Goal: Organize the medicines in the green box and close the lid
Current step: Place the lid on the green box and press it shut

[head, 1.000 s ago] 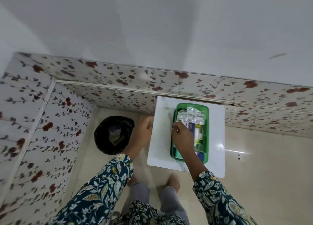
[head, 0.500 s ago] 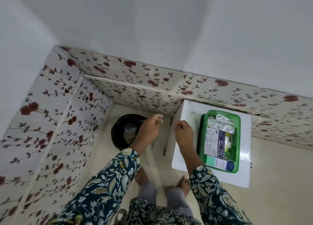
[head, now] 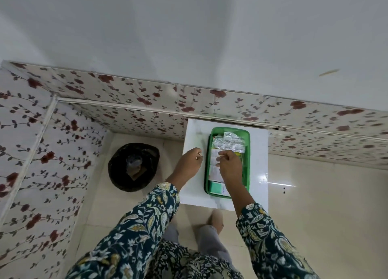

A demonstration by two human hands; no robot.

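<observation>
Translucent plastic green box (head: 248,144), crinkled foil blister strips (head: 230,143), glossy table (head: 259,173)

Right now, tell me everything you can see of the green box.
The green box is a shallow, rounded-corner rectangle of translucent-looking plastic, open, with no lid in view. It lies flat on a white table, long side running away from the person, near the flowered wall. Inside are silver blister strips at the far end, a printed white pack in the middle and a teal carton nearest. The right hand reaches in over the contents; the left hand stays outside.

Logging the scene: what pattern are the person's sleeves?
Dark teal floral print on the sleeves, clearest in the head view.
</observation>
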